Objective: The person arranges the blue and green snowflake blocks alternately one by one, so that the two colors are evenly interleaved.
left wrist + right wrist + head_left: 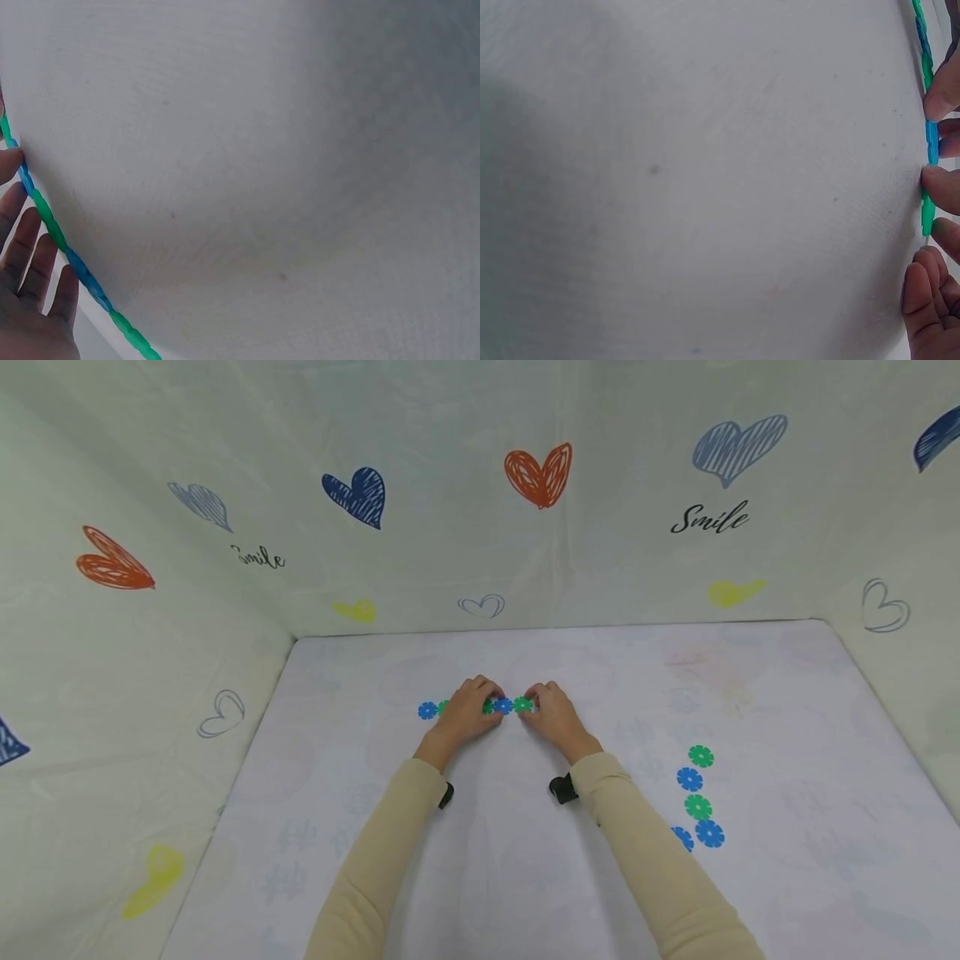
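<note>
A row of blue and green notched plastic discs runs left to right between the two hands in the head view. My left hand (pixel 467 712) lies over the middle of the row and pinches the blue disc (pixel 503 705) near its right end. With thumb and finger my right hand (pixel 555 717) pinches the green end disc (pixel 522 703), which meets that blue disc edge to edge. Whether their notches are locked I cannot tell. Another blue disc (pixel 427 710) shows at the row's left end. The left wrist view shows the discs (pixel 90 282) edge-on along the left fingers.
On the white table to the right lie loose discs: a green disc (pixel 701 756), a blue disc (pixel 690 779), another green disc (pixel 698 807) and a blue disc (pixel 709 833). One more blue disc (pixel 682 838) is partly behind the right sleeve. A heart-printed curtain (pixel 450 552) encloses the table.
</note>
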A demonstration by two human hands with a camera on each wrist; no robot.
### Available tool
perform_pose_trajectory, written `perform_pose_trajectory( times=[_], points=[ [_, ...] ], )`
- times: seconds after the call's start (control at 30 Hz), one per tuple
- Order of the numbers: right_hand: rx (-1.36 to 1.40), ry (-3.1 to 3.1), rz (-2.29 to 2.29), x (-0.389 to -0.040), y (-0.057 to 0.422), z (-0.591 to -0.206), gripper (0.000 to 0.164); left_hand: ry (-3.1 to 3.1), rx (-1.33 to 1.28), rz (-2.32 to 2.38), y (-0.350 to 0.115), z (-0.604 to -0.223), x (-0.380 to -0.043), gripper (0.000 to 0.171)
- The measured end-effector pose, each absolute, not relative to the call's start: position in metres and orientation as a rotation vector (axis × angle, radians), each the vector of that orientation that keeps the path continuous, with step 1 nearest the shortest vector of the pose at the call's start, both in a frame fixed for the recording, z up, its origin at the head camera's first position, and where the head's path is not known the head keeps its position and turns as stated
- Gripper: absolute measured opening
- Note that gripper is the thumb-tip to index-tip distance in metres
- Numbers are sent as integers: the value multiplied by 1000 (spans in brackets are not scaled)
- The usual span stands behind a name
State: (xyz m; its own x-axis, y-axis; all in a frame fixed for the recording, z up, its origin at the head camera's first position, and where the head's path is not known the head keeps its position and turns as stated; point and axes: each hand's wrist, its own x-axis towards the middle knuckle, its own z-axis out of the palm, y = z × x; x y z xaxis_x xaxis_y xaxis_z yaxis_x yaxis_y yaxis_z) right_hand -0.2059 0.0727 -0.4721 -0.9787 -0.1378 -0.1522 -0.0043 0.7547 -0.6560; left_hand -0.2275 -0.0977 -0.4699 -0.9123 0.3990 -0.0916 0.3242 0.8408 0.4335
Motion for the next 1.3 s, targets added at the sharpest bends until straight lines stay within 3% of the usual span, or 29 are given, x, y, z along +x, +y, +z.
perform_pose_trajectory(
  times=[0.63,1.3],
  points=[
    [-148,2679,-1232,-196,86,-471,48,2831,574,606,-97,-471,-228,30],
    [-113,2695,-1461,-135,127,-441,49,2824,542,605,-97,-465,-225,30]
  ],
)
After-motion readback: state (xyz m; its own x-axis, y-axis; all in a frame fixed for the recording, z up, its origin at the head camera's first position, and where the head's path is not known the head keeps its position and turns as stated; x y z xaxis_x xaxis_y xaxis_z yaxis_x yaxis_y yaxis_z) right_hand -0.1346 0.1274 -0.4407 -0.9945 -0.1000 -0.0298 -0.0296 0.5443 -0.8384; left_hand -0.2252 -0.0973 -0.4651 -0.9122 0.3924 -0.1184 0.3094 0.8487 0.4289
